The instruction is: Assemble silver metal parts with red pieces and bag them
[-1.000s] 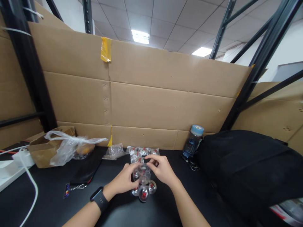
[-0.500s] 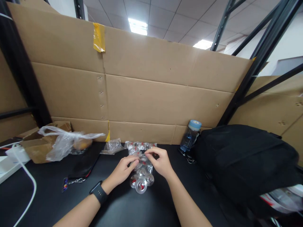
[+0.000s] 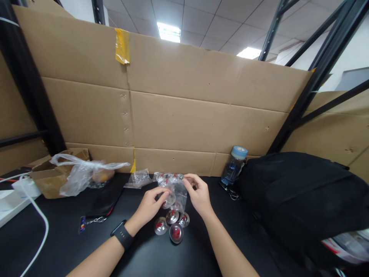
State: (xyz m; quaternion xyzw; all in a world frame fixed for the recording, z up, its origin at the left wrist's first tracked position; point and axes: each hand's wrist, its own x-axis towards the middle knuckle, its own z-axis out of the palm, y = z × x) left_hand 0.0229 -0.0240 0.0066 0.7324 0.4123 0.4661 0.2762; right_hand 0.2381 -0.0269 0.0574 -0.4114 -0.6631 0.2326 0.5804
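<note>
My left hand [image 3: 154, 204], with a dark watch [image 3: 122, 234] on its wrist, pinches the left side of a clear plastic bag [image 3: 180, 192]. Opposite it, my right hand [image 3: 198, 194] has thumb and fingers closed on the bag's upper right edge. A round, shiny piece with a clear rim [image 3: 169, 201] shows right beside my left fingertips; whether it is inside the bag I cannot tell. Below the bag, several round silvery pieces with red centres [image 3: 176, 233] lie loose on the black table [image 3: 138, 257]. More such pieces in clear wrapping [image 3: 161, 177] are behind my hands.
An empty-looking clear bag [image 3: 138, 179] lies against the cardboard wall [image 3: 178, 123]. To the left are a tied plastic bag [image 3: 77, 175], a dark pouch [image 3: 103, 204] and a white power strip [image 3: 25, 188]. A blue-lidded bottle [image 3: 233, 165] and black backpack [image 3: 300, 196] stand right.
The round pieces below my hands have spread apart and shifted toward me on the table. My right hand has risen slightly, and the plastic bag now hangs more visibly between both hands.
</note>
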